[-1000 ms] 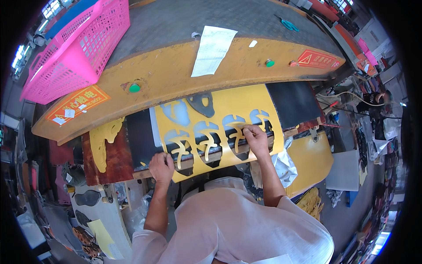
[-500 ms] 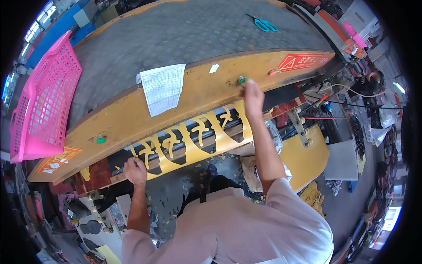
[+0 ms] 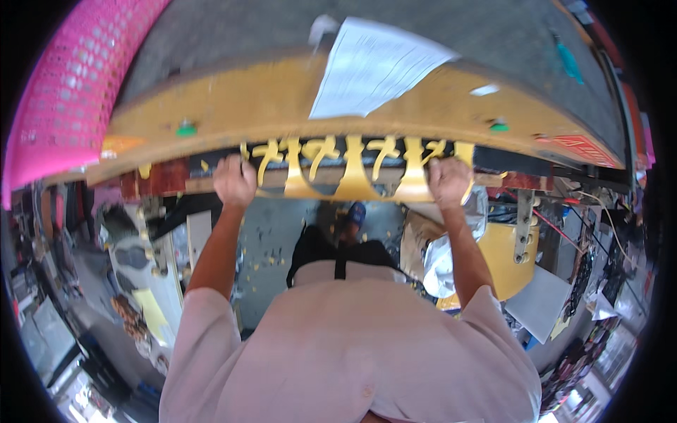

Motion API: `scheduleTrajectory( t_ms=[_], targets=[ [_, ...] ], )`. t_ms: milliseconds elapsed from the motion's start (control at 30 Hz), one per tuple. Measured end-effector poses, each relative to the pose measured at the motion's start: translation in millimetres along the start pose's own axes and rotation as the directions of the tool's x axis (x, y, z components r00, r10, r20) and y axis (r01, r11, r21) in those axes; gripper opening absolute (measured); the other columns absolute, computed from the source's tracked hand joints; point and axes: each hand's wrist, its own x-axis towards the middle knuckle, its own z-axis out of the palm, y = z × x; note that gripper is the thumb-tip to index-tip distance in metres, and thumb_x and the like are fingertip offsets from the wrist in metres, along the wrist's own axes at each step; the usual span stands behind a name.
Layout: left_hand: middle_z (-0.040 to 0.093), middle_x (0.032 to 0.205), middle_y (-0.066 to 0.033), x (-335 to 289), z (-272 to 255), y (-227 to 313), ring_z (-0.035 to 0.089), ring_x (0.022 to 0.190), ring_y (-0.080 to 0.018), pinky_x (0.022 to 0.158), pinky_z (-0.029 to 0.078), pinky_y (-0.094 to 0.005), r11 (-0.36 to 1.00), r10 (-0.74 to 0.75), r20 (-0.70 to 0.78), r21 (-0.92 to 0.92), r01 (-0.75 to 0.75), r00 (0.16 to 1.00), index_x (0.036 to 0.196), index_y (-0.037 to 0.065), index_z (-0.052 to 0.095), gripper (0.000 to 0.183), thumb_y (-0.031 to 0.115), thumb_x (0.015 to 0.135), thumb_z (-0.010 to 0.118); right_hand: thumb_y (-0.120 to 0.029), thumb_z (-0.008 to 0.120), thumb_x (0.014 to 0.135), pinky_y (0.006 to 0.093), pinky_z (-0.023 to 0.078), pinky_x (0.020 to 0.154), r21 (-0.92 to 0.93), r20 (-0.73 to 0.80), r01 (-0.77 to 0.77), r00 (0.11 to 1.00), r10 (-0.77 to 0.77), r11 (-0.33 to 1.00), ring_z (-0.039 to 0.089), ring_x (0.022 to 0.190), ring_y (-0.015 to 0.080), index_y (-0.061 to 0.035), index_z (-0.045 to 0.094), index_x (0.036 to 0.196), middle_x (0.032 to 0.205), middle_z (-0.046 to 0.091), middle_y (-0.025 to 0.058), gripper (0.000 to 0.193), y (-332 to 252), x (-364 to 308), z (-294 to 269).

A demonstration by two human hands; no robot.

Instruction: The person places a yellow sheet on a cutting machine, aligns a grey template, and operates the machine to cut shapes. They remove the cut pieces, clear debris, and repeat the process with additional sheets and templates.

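A yellow sheet (image 3: 350, 185) with rows of shapes cut out of it hangs over the front edge of a machine bed, under a yellow-brown beam (image 3: 282, 88). My left hand (image 3: 235, 181) is closed at the sheet's left end, fingers curled over its edge. Near the right end my right hand (image 3: 449, 181) also grips the sheet, thumb toward the middle. Both palms and the fingertips' undersides are hidden. Above the hands, two green buttons, a left one (image 3: 186, 128) and a right one (image 3: 499, 125), stick out from the beam's front.
A printed paper (image 3: 377, 67) hangs over the beam. To the left stands a pink plastic basket (image 3: 63, 106); teal scissors (image 3: 568, 60) lie on the grey top at far right. A red label (image 3: 584, 149) is on the beam. Below right is a larger yellow sheet (image 3: 509, 257).
My right hand has come down from the right green button onto the sheet's right end. My left hand remains at its left end. The view has turned and moved closer to the beam.
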Motion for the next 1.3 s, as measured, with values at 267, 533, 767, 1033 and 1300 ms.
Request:
scheduleTrajectory(
  t_ms=[267,533,767,1033,1300],
  targets=[
    [0.070,0.088,-0.0080,8.5,4.6,2.8,0.066,0.084,-0.0364,0.075,0.053,-0.0501,1.000,0.008,-0.042,0.001,-0.008,0.999,0.091,0.012,0.066,0.011,0.023,0.091,0.063,-0.026,0.074,0.097,0.0473,0.049,0.074,0.064,-0.002,0.016,1.000,-0.016,0.998,0.064,0.079,0.0330,-0.0100,0.072,0.077,0.082,0.069,0.0079,0.026,-2.1,5.4,4.8],
    [0.068,0.084,-0.0128,-15.5,-7.4,3.3,0.065,0.084,-0.0395,0.076,0.052,-0.0536,0.996,-0.081,0.002,0.022,0.081,0.997,0.092,0.013,0.067,0.013,0.025,0.092,0.064,-0.023,0.075,0.096,0.0484,0.049,0.074,0.129,0.077,-0.070,0.995,0.060,0.989,0.063,0.076,0.0353,-0.0070,0.072,0.075,0.077,0.068,0.0105,0.027,-14.4,-10.7,-18.9],
    [0.065,0.087,-0.0143,-84.7,-58.2,22.1,0.063,0.085,-0.0393,0.077,0.049,-0.0528,0.990,-0.079,0.041,-0.111,0.083,0.996,0.092,0.009,0.064,0.008,0.016,0.092,0.067,-0.017,0.074,0.098,0.0471,0.052,0.079,0.355,0.266,-0.341,0.929,0.256,0.870,0.065,0.083,0.0336,-0.0020,0.071,0.081,0.083,0.068,0.0151,0.022,-42.9,-65.0,-80.5],
    [0.063,0.093,-0.0203,-93.5,-84.0,111.7,0.063,0.086,-0.0399,0.078,0.052,-0.0482,0.741,-0.240,0.145,-0.612,0.277,0.960,0.095,0.001,0.060,0.004,0.003,0.095,0.063,-0.037,0.083,0.088,0.0513,0.045,0.116,0.418,0.342,-0.271,0.931,0.126,0.867,0.054,0.137,0.0450,-0.0058,0.070,0.135,0.146,0.058,0.0285,0.058,-182.3,-11.2,-52.5],
    [0.064,0.077,-0.0173,-119.4,-62.2,166.5,0.065,0.071,-0.0409,0.065,0.053,-0.0495,0.655,-0.138,0.143,-0.729,0.199,0.980,0.083,0.003,0.062,0.009,0.005,0.091,0.063,-0.043,0.090,0.073,0.0570,0.044,0.111,0.118,0.363,-0.037,0.932,-0.009,0.992,0.049,0.132,0.0518,-0.0124,0.067,0.146,0.148,0.049,0.0336,0.082,-281.9,-19.1,-32.0]
  ],
)
